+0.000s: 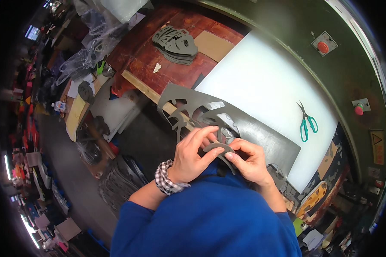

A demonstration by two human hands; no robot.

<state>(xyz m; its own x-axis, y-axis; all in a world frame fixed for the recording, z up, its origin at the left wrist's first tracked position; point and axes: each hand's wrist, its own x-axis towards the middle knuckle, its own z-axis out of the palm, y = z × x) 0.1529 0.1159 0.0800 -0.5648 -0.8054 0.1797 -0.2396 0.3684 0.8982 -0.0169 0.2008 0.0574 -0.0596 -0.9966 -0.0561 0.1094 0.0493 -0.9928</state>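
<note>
Both my hands meet in front of my body over a grey foam sheet point(261, 130) with shaped cut-outs along its left part. My left hand point(195, 150), with a checked band at the wrist, pinches a curved grey foam piece point(218, 150) between thumb and fingers. From the other side my right hand point(248, 160) grips the same piece, thumb on top. Whether this piece is still joined to the sheet I cannot tell. The sheet rests partly on a white board point(261, 73) and overhangs its near edge toward me.
Scissors with teal handles point(306, 122) lie on the white board. A stack of cut grey foam shapes point(175, 45) sits on the red-brown table point(137, 51) beside brown cardboard point(212, 45). Along the right runs a green machine frame with a red button point(323, 47). Grey foam scraps point(124, 182) are piled at lower left.
</note>
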